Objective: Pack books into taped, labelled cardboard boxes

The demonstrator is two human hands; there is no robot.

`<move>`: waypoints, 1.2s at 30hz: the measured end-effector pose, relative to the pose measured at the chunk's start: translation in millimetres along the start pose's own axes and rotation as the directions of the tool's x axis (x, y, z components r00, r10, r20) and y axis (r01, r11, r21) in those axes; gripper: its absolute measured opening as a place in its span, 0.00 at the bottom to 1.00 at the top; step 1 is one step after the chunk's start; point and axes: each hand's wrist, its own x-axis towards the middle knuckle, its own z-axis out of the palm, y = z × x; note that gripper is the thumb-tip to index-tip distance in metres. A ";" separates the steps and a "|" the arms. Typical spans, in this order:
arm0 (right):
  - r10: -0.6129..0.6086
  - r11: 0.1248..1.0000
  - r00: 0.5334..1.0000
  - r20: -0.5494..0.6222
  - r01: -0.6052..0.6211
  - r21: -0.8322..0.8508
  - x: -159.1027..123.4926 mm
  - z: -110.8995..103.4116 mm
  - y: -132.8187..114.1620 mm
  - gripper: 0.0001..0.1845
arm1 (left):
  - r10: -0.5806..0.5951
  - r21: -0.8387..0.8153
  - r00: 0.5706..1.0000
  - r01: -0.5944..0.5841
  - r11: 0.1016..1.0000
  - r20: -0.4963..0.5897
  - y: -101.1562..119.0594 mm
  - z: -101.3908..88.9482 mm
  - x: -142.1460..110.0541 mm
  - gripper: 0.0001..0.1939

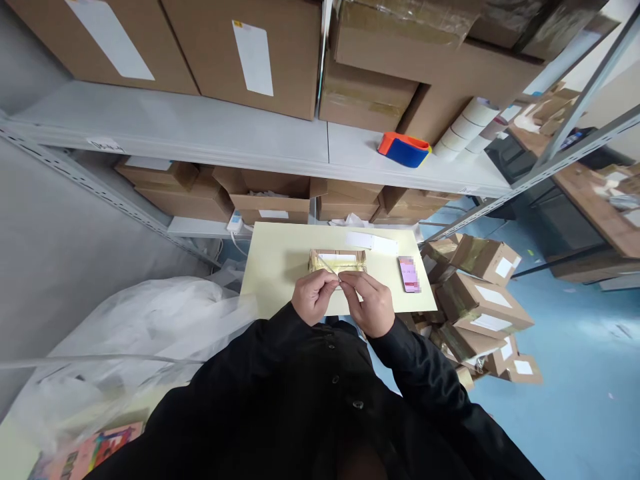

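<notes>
My left hand point(314, 295) and my right hand point(369, 300) meet over the pale yellow table. The fingers of both are closed in a pinch, their tips almost touching. Between them is a thin pale strip point(328, 265), slanting up to the left; it is too small to tell its kind. Just beyond my fingers lies a small cardboard box point(361, 257) with shiny tape and a white label on top. My hands hide its near side in part.
White label paper point(373, 242) lies behind the box on the table point(270, 250). A phone point(409, 274) is at the right. Shelves point(200, 120) with cartons, tape rolls point(465, 127) and a blue-orange item point(405, 149) stand ahead. Cartons point(483, 300) pile up right; plastic wrap point(150, 327) lies left.
</notes>
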 end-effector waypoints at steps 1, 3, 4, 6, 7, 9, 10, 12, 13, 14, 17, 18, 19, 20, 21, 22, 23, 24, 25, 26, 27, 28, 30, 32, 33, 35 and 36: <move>0.002 1.000 1.000 -0.012 -0.002 -0.003 -0.7 0.0 0.0 0.11 | 0.011 0.015 1.000 -0.011 1.000 -0.001 0.9 0.9 0.5 0.09; 0.001 1.000 1.000 -0.028 -0.001 -0.009 -1.7 -0.8 0.1 0.11 | 0.023 0.038 1.000 -0.023 0.999 0.000 2.5 2.7 1.1 0.08; -0.001 1.000 0.999 -0.032 0.000 -0.009 -2.0 -1.6 0.1 0.10 | 0.027 0.048 1.000 -0.027 0.998 0.004 3.1 3.5 1.2 0.07; 0.002 1.000 0.999 -0.033 -0.002 -0.008 -2.1 -3.5 0.1 0.11 | 0.031 0.069 0.999 -0.032 0.997 0.011 3.9 4.7 1.3 0.07; 0.005 1.000 0.999 -0.031 -0.005 -0.009 -2.1 -4.5 0.1 0.11 | 0.032 0.082 0.999 -0.033 0.996 0.013 4.1 5.0 1.3 0.07; 0.012 1.000 1.000 -0.020 -0.013 -0.014 -2.0 -6.2 0.3 0.11 | 0.030 0.104 0.999 -0.032 0.994 0.020 4.1 5.4 1.4 0.06; 0.015 1.000 1.000 -0.010 -0.015 -0.017 -2.1 -6.8 0.4 0.11 | 0.029 0.110 0.999 -0.032 0.993 0.025 4.0 5.4 1.4 0.06; 0.016 1.000 1.000 0.021 -0.016 -0.009 -2.4 -7.5 0.6 0.11 | 0.032 0.117 0.999 -0.035 0.993 0.031 3.5 5.4 1.5 0.06; 0.022 1.000 0.999 0.036 -0.022 -0.001 -2.7 -7.6 0.5 0.11 | 0.035 0.118 0.999 -0.038 0.992 0.032 3.2 5.4 1.5 0.06; 0.036 0.999 0.998 0.044 -0.036 0.009 -3.0 -7.5 0.1 0.11 | 0.037 0.118 0.999 -0.040 0.992 0.031 2.7 5.5 1.3 0.07; 0.138 0.988 0.990 0.033 -0.140 0.067 -4.4 -5.9 -2.7 0.10 | 0.038 0.096 0.998 -0.042 0.995 0.043 0.8 6.1 0.4 0.07; 0.189 0.976 0.982 0.027 -0.190 0.104 -4.9 -4.7 -3.8 0.09 | 0.038 0.079 0.998 -0.043 0.996 0.057 0.1 6.4 0.0 0.07; 0.244 0.957 0.969 0.030 -0.245 0.152 -5.3 -3.3 -4.6 0.09 | 0.037 0.059 0.997 -0.041 0.997 0.072 -0.6 6.5 -0.4 0.07; 0.300 0.931 0.953 0.042 -0.302 0.207 -5.6 -1.6 -4.9 0.08 | 0.034 0.040 0.996 -0.037 0.999 0.085 -1.4 6.5 -0.8 0.08; 0.356 0.895 0.933 0.061 -0.359 0.263 -5.9 0.3 -4.3 0.08 | 0.025 0.021 0.995 -0.028 0.999 0.095 -2.3 6.4 -1.1 0.08; 0.409 0.854 0.909 0.084 -0.413 0.316 -6.0 2.4 -2.9 0.07 | 0.010 0.001 0.995 -0.010 1.000 0.103 -3.5 5.9 -1.4 0.08; 0.457 0.808 0.883 0.110 -0.463 0.365 -5.9 4.5 -0.4 0.07 | -0.011 -0.022 0.994 0.013 1.000 0.109 -5.0 5.1 -1.5 0.09; 0.499 0.759 0.856 0.132 -0.506 0.410 -5.8 6.6 3.0 0.08 | -0.035 -0.047 0.993 0.040 0.998 0.114 -6.9 3.9 -1.5 0.09; 0.536 0.708 0.831 0.150 -0.540 0.455 -5.5 8.4 7.4 0.09 | -0.062 -0.072 0.991 0.071 0.995 0.121 -9.2 2.2 -1.4 0.10; 0.570 0.654 0.805 0.166 -0.567 0.501 -5.1 10.1 12.3 0.10 | -0.093 -0.095 0.987 0.105 0.990 0.129 -12.1 0.1 -1.2 0.10; 0.600 0.597 0.779 0.182 -0.588 0.546 -4.7 11.4 17.6 0.11 | -0.125 -0.118 0.983 0.141 0.983 0.134 -15.4 -2.5 -0.9 0.10; 0.629 0.539 0.752 0.195 -0.603 0.588 -4.4 12.3 23.0 0.12 | -0.161 -0.141 0.977 0.181 0.973 0.140 -19.0 -5.6 -0.6 0.11; 0.676 0.439 0.703 0.220 -0.624 0.646 -3.9 13.3 33.1 0.15 | -0.238 -0.177 0.958 0.265 0.948 0.161 -26.3 -13.4 0.1 0.11; 0.705 0.381 0.668 0.239 -0.641 0.666 -4.0 13.5 41.6 0.16 | -0.300 -0.181 0.935 0.333 0.925 0.187 -33.1 -23.8 0.8 0.11; 0.713 0.369 0.658 0.242 -0.646 0.668 -4.2 13.4 45.4 0.17 | -0.320 -0.162 0.926 0.353 0.921 0.199 -36.6 -30.0 1.3 0.11; 0.723 0.365 0.648 0.237 -0.651 0.665 -4.6 13.3 53.1 0.17 | -0.338 -0.096 0.918 0.363 0.927 0.208 -44.7 -44.3 3.2 0.09; 0.731 0.369 0.643 0.228 -0.653 0.661 -4.6 13.3 57.3 0.17 | -0.341 -0.062 0.917 0.360 0.931 0.207 -50.0 -52.1 4.9 0.08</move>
